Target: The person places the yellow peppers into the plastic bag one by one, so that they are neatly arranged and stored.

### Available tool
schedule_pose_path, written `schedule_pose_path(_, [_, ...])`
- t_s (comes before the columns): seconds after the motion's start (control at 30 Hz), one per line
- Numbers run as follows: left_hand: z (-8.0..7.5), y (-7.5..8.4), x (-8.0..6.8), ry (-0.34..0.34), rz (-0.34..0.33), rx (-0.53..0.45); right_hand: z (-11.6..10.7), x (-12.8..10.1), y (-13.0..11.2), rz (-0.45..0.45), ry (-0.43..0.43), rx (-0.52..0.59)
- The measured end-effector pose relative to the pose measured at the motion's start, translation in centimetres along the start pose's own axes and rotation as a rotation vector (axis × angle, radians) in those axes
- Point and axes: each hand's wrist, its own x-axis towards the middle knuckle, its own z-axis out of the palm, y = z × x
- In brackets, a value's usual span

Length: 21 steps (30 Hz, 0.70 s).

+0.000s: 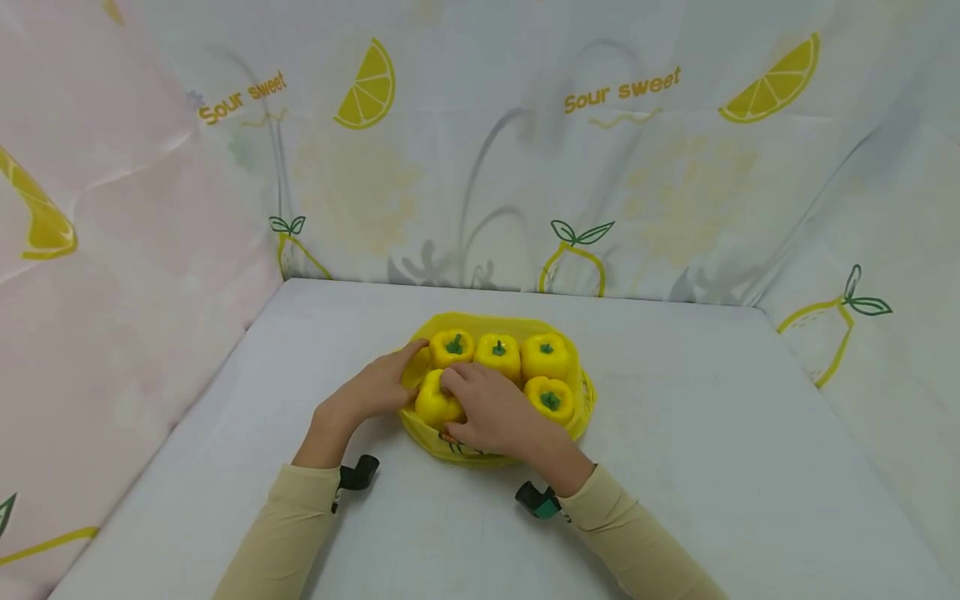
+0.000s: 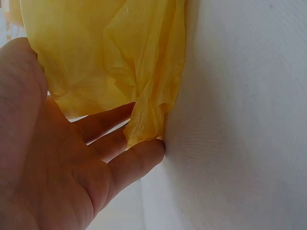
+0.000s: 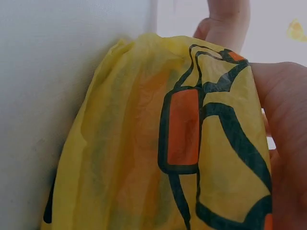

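Note:
A yellow plastic bag [image 1: 480, 321] lies open on the white table [image 1: 712, 433] with several yellow bell peppers inside, such as one at the back left [image 1: 452, 346] and one at the front right [image 1: 551, 398]. My left hand [image 1: 393, 379] lies against the bag's left rim. In the left wrist view its straight fingers [image 2: 139, 155] touch the thin yellow film [image 2: 105, 57]. My right hand [image 1: 487, 412] covers the front middle of the bag, fingers inside by the front-left pepper [image 1: 431, 408] and thumb outside. Close up, it grips the bag's printed front wall [image 3: 144, 143], thumb [image 3: 225, 19] above.
Lemon-printed cloth walls [image 1: 480, 167] close in the table at the back and on both sides. Bare white tabletop surrounds the bag. Dark wrist straps [image 1: 358, 473] show at the cuffs of both beige sleeves.

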Motion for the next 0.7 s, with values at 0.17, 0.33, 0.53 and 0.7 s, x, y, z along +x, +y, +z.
schedule_pose_path(0.17, [0.0, 0.4, 0.2, -0.006, 0.002, 0.001, 0.0, -0.3, 0.0, 0.004, 0.031, -0.064])
schedule_pose_path(0.33, [-0.1, 0.3, 0.4, -0.009, 0.01, -0.011, -0.3, -0.4, 0.0, -0.003, 0.044, -0.092])
schedule_pose_path(0.53, [-0.1, 0.0, 0.4, -0.016, -0.006, -0.02, -1.5, -1.2, 0.9, 0.023, 0.061, 0.047])
schedule_pose_path(0.7, [-0.2, 0.1, 0.3, -0.026, -0.024, -0.027, -2.6, -2.4, 3.0, 0.108, 0.123, 0.134])
